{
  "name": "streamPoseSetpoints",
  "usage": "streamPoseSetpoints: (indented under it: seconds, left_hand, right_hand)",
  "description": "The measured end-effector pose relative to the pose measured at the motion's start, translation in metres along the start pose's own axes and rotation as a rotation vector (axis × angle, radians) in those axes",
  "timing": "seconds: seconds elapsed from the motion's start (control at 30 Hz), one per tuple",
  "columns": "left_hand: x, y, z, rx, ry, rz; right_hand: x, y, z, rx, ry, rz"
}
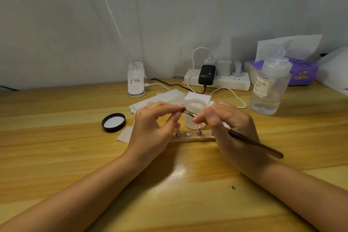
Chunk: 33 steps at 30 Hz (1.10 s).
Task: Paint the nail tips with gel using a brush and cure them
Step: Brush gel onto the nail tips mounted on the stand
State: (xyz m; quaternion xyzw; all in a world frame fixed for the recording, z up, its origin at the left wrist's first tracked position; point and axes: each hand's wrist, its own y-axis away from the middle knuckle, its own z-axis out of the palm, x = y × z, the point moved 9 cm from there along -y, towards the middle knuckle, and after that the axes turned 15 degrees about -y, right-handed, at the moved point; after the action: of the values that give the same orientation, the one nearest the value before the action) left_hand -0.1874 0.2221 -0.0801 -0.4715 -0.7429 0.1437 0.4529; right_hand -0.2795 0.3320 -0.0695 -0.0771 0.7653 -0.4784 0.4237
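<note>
Pale yellow wood grain is seen across the worktop (56,147), on which both forearms are laid. A dark-handled brush (250,141) is held in the right hand (231,128), pinched between thumb and fingers near its metal ferrule, with the handle running back over the hand toward the right. The bristle end is pointed left and is met by the left hand (154,124), whose thumb and forefinger are closed into a narrow grip on something small at the brush tip; whether that is a nail tip cannot be told. Both grips are held just above and in front of a frosted white jar (194,107), which stands open. Its black lid (114,122) is laid upside down to the left, well apart from the hands. Below the fingers a wooden strip (190,139) is set, bearing small metal stands (199,132); it is partly hidden by both hands. White paper wipes (160,98) are spread behind the jar. Further back, a white power strip (226,81), a clip lamp base (136,81) and a clear pump bottle (269,88) are placed near the wall.
</note>
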Motion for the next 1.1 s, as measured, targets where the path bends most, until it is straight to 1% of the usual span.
streamPoseSetpoints:
  seconds: [0.13, 0.3, 0.5, 0.67, 0.87, 1.03, 1.1]
  left_hand:
    - [-0.0005, -0.0008, 0.0003, -0.001, -0.005, 0.001]
    - [0.0001, -0.0005, 0.0000, -0.005, -0.013, 0.005]
    - [0.0012, -0.0005, 0.0006, -0.021, -0.008, 0.006]
    - [0.0019, -0.0011, 0.0003, -0.012, -0.016, 0.010]
    - [0.0011, -0.0003, 0.0014, -0.033, 0.005, -0.003]
    - [0.0001, -0.0002, 0.0017, -0.028, 0.005, -0.014]
    - [-0.0004, 0.0002, 0.0018, -0.027, 0.009, -0.019]
  right_hand:
    - [0.0028, 0.0039, -0.0081, 0.044, -0.075, 0.029]
    - [0.0004, -0.0012, 0.0010, -0.006, 0.025, 0.005]
    - [0.0031, 0.0034, -0.0084, 0.040, -0.095, 0.054]
    - [0.0027, -0.0019, 0.0009, -0.002, -0.017, 0.050]
    - [0.0054, 0.0031, -0.0083, 0.051, -0.133, 0.095]
    - [0.0046, -0.0007, 0.0005, 0.001, -0.038, 0.093]
    - [0.0058, 0.0002, 0.0004, -0.004, -0.054, 0.102]
